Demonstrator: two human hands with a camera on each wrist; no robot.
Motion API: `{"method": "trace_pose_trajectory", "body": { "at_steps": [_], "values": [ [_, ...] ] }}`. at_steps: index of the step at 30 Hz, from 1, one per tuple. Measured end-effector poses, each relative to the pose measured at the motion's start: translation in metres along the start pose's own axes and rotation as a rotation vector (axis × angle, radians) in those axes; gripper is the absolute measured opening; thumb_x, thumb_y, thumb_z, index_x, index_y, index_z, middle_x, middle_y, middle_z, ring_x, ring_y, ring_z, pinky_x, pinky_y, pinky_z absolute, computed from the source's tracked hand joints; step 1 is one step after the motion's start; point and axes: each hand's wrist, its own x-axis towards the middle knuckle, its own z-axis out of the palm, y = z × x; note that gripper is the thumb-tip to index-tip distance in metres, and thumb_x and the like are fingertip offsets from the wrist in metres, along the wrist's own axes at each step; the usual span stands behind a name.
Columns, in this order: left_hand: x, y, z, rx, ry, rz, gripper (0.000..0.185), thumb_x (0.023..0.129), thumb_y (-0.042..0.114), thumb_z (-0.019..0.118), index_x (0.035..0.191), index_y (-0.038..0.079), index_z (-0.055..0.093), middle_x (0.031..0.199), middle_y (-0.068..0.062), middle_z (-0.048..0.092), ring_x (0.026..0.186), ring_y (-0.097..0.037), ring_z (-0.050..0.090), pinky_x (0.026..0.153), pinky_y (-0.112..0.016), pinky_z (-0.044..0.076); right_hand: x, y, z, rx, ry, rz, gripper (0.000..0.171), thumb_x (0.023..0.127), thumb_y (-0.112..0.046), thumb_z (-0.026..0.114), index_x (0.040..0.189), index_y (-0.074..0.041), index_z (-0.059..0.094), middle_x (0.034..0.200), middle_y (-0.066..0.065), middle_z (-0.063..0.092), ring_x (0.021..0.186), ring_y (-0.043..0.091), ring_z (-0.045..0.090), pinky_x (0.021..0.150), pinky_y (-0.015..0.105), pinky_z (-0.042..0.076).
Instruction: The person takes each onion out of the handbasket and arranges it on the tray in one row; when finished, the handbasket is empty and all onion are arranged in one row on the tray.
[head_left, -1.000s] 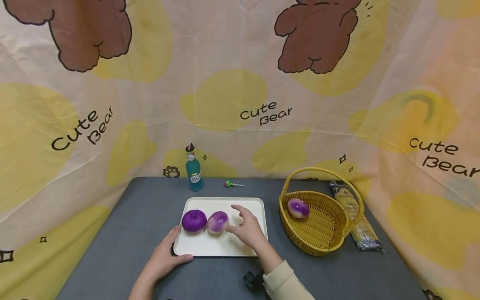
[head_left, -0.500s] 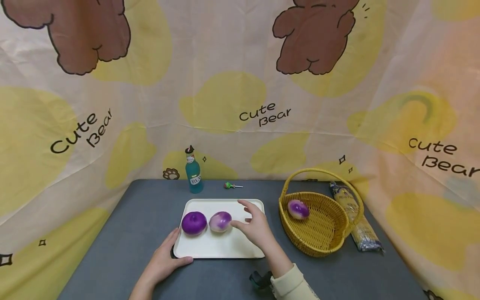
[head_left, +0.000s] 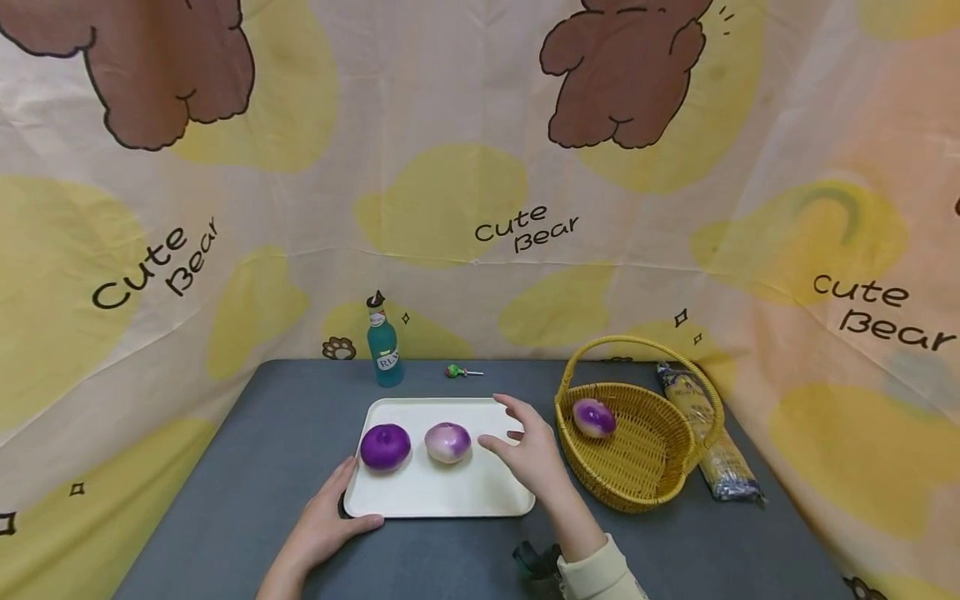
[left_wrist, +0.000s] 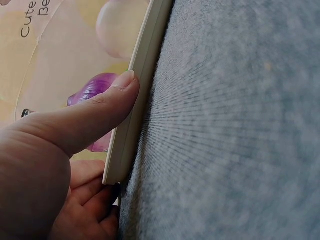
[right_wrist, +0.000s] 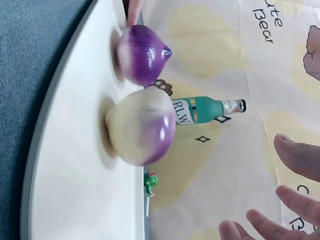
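Note:
A dark purple onion [head_left: 386, 448] and a paler purple-and-white onion [head_left: 448, 443] lie apart on a white tray [head_left: 480, 492]. My left hand [head_left: 324, 521] grips the tray's near left corner. In the left wrist view its thumb [left_wrist: 107, 107] presses the rim while the fingers reach round the corner. Over the tray's right part, my right hand [head_left: 531, 450] has its thumb and fingers spread, with nothing between them. A small gap separates it from the paler onion, which the right wrist view shows close up, beside the darker one.
Right of the tray stands a yellow wicker basket [head_left: 637, 450] with a purple-and-white onion [head_left: 594, 417] inside. Behind it lies a long clear packet [head_left: 720, 450]. A teal bottle [head_left: 384, 350] and a lollipop [head_left: 457, 371] are at the back. A patterned cloth [head_left: 420, 208] hangs behind the table.
The paler onion has shifted and turned toward the right, widening its gap from the darker one. My right hand has drawn back rightward from it. My left hand stays at the tray corner.

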Motion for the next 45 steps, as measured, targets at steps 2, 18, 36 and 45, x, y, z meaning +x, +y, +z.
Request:
{"method": "trace_pose_trajectory", "body": {
  "at_steps": [2, 18, 36, 45],
  "values": [
    [0.000, 0.000, 0.000, 0.005, -0.004, -0.005, 0.117, 0.072, 0.051, 0.088, 0.158, 0.000, 0.027, 0.164, -0.026, 0.025, 0.149, -0.048, 0.026, 0.115, -0.068, 0.027, 0.000, 0.000, -0.003, 0.000, 0.010, 0.016, 0.064, 0.082, -0.019, 0.086, 0.140, -0.017, 0.060, 0.144, 0.009, 0.058, 0.133, 0.036, 0.054, 0.097, 0.048, 0.055],
    [-0.004, 0.002, -0.002, 0.001, -0.010, -0.004, 0.116, 0.073, 0.049, 0.088, 0.159, 0.002, 0.026, 0.164, -0.025, 0.024, 0.149, -0.049, 0.025, 0.114, -0.068, 0.028, -0.002, 0.012, -0.027, -0.008, 0.071, 0.031, 0.062, 0.082, -0.019, 0.086, 0.139, -0.014, 0.060, 0.143, 0.009, 0.059, 0.132, 0.037, 0.055, 0.097, 0.050, 0.055],
    [-0.004, 0.001, -0.001, -0.003, -0.009, -0.011, 0.117, 0.073, 0.051, 0.087, 0.160, 0.002, 0.025, 0.164, -0.025, 0.023, 0.149, -0.048, 0.024, 0.115, -0.068, 0.027, -0.001, 0.027, -0.058, -0.049, 0.139, 0.065, 0.065, 0.083, -0.019, 0.085, 0.141, -0.010, 0.058, 0.145, 0.016, 0.056, 0.135, 0.039, 0.053, 0.099, 0.050, 0.053],
    [-0.004, 0.003, -0.001, 0.000, -0.013, -0.011, 0.117, 0.073, 0.051, 0.087, 0.159, 0.002, 0.025, 0.164, -0.025, 0.024, 0.149, -0.048, 0.025, 0.114, -0.068, 0.028, 0.000, 0.035, -0.076, -0.024, 0.169, 0.096, 0.064, 0.085, -0.018, 0.083, 0.142, -0.005, 0.056, 0.144, 0.020, 0.056, 0.133, 0.042, 0.054, 0.103, 0.054, 0.050]
  ]
}}
